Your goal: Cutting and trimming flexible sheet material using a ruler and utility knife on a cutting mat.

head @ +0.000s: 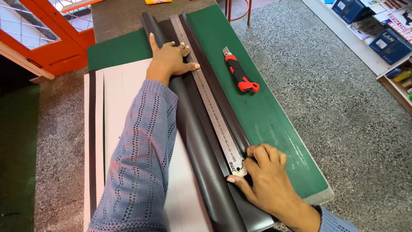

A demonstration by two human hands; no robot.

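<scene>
A long steel ruler [206, 90] lies along a dark brown sheet [201, 150] whose two long edges curl up into rolls. My left hand [169, 60] presses flat on the far part of the sheet, fingers spread, thumb touching the ruler's edge. My right hand [266, 176] rests on the near end of the ruler, fingertips pinching its corner and the sheet's right roll. A red and black utility knife [238, 71] lies on the green cutting mat [274, 124] to the right of the sheet, apart from both hands.
White sheets [124, 99] with a dark strip [92, 137] lie left of the brown sheet. The mat's right edge meets a speckled grey floor [343, 107]. An orange door frame [56, 38] stands at top left. Shelves with boxes [382, 34] stand at top right.
</scene>
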